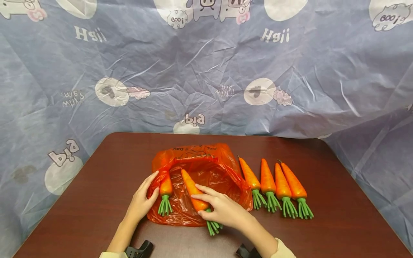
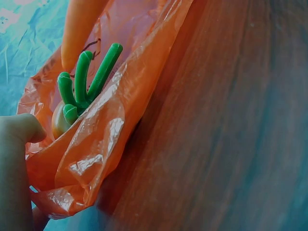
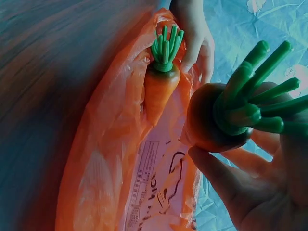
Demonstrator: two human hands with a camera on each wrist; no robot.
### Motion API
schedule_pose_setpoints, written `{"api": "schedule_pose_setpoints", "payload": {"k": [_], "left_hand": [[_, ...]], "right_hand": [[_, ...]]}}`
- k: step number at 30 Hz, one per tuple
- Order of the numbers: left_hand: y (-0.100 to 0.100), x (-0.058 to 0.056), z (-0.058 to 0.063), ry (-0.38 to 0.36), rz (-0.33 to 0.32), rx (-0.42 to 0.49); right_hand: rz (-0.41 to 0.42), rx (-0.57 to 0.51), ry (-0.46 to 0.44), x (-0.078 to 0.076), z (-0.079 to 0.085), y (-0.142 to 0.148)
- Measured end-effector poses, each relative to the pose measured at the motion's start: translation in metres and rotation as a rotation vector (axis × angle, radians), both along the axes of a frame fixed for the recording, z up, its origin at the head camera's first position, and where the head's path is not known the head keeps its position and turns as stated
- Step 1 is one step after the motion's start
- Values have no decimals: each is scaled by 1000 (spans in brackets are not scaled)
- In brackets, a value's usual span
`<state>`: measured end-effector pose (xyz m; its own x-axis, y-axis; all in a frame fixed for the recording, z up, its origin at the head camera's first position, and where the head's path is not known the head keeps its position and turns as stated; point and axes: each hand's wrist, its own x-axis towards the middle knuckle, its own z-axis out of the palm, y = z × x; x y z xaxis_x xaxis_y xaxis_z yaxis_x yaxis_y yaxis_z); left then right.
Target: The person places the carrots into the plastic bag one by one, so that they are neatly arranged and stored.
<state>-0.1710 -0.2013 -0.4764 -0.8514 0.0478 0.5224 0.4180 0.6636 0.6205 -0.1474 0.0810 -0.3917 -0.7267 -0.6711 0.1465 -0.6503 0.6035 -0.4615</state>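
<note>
R hand (image 1: 222,209) has its grip pinched round an orange carrot (image 1: 191,188), thumb one side, fingers the other, near the leafy end. Held carrot is over the mouth of the red bag (image 1: 209,179), tip to approx. 11 o'clock, green leaves to 5.

L hand (image 1: 140,199) is at the bag's 9 o'clock edge, thumb on the near side; its grip prob. pinches the film, tho fingertips are partly hidden. Just beside the L thumb, a 2nd carrot (image 1: 166,187) lies in the bag mouth, approx. 9 o'clock from the held one, tip to 12, leaves to 6.

Bag lies crumpled on the dk brown worktop (image 1: 342,200), mouth facing approx. 6, printed part at 12. At its 3 o'clock, a row of 4 carrots (image 1: 268,177) on the worktop, tips approx. 11 to 12, leaves approx. 5; leftmost is just beside the bag, two rightmost close together.

Beyond, at 12, hangs a creased blue-grey cloth (image 1: 180,61) w/ cartoon prints & lettering.
</note>
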Motion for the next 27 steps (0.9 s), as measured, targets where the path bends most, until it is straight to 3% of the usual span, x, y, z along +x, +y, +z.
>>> {"api": "schedule_pose_setpoints", "payload": {"k": [11,27], "left_hand": [[0,0,-2,40,-15,5],[0,0,-2,35,-9,0]], "right_hand": [[-5,-15,-16,-10,-7,-26],[-117,-83,-24,-41,-26,-60]]}}
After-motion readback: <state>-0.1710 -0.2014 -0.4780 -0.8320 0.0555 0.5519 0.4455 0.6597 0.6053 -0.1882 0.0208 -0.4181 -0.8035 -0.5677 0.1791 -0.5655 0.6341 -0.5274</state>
